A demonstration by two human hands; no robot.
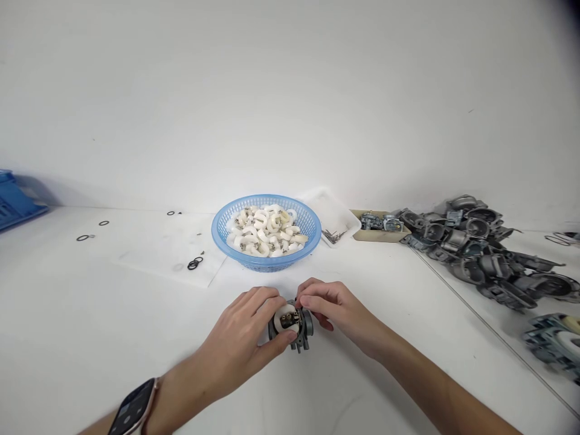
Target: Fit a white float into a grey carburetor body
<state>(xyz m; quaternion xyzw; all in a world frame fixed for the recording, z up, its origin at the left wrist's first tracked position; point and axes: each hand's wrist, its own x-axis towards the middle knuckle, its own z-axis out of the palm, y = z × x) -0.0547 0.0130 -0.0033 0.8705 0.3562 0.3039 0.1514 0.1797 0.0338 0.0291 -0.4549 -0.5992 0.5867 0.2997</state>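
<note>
White float [278,320] lies in the carburetor body [309,322], clasped between left hand's [235,335] thumb and grouped fingers; right hand's [347,311] fingertips pinch together at its far edge, contents hidden. Float looks placed, fastening unclear. Basket [267,261] bounds the far side; leftward seems roomier.

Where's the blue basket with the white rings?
In the head view, the blue basket sits near the middle of the table, just left of the white tray.
</note>
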